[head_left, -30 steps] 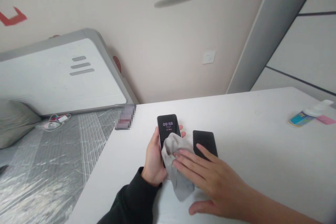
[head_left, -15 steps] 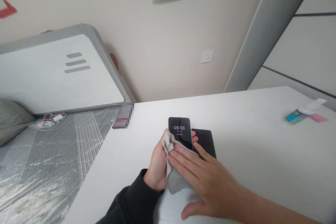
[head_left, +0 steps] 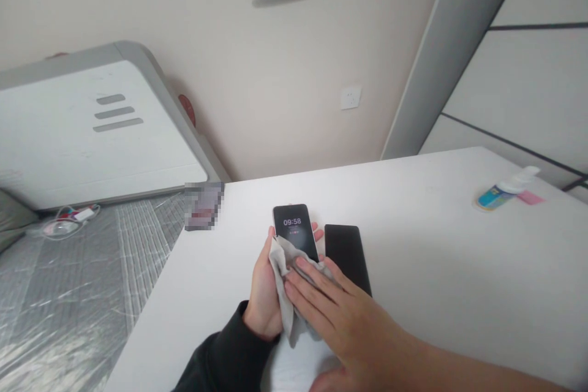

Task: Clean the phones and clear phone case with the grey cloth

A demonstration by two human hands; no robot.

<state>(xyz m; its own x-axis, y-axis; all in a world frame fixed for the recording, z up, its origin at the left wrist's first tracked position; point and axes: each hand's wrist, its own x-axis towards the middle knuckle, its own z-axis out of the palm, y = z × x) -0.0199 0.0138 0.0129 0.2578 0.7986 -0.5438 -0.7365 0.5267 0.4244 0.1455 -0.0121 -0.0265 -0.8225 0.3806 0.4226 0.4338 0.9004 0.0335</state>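
Observation:
My left hand (head_left: 263,294) grips a black phone (head_left: 294,229) from the left side, its lit screen reading 09:58. A grey cloth (head_left: 283,282) lies over the phone's lower half. My right hand (head_left: 349,324) presses the cloth against the screen with its fingers stretched out flat. A second black phone (head_left: 346,254) with a dark screen lies flat on the white table (head_left: 436,257) just to the right, partly under my right hand.
A small bottle with a blue label (head_left: 498,192) and a pink item (head_left: 530,198) lie at the table's far right. A blurred object (head_left: 202,207) sits at the table's far left corner. A bed with a grey cover (head_left: 68,294) and white headboard (head_left: 92,128) stands on the left.
The phone and cloth have shifted back to the left after moving right half a second ago. My right hand keeps sliding the cloth over the lower screen. The view has drifted rightward.

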